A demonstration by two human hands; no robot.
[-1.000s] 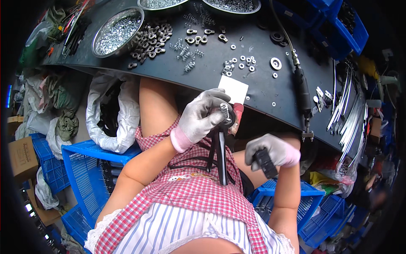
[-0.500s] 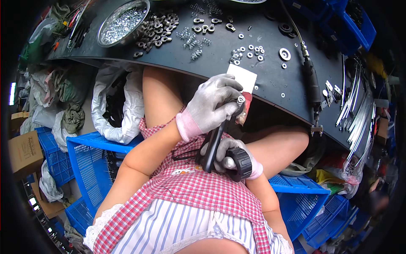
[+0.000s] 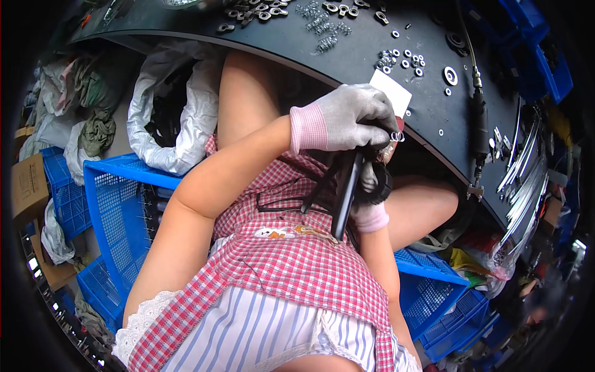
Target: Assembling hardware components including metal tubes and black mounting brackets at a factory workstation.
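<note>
My left hand (image 3: 353,118), in a grey glove with a pink cuff, is closed at the upper end of a black tubular part (image 3: 348,198). A small metal coil spring (image 3: 396,136) pokes out at its fingertips. Below it, my right hand (image 3: 369,180), gloved alike, is wrapped round the black assembly beside a ribbed black knob (image 3: 379,188). The tube slants down toward my checked apron (image 3: 297,266). Most of the right fingers are hidden behind the black parts.
The dark table (image 3: 427,133) holds loose springs (image 3: 325,28), small washers (image 3: 406,63), metal eye-ended parts (image 3: 266,11) and a white card (image 3: 392,93) at its edge. An air screwdriver-like tool (image 3: 479,127) and thin metal strips (image 3: 527,167) lie right. Blue crates (image 3: 133,170) flank me.
Both hands and the black assembly have moved up and to the right in view, and the right hand is now closer under the left. The table has shifted upward in the picture.
</note>
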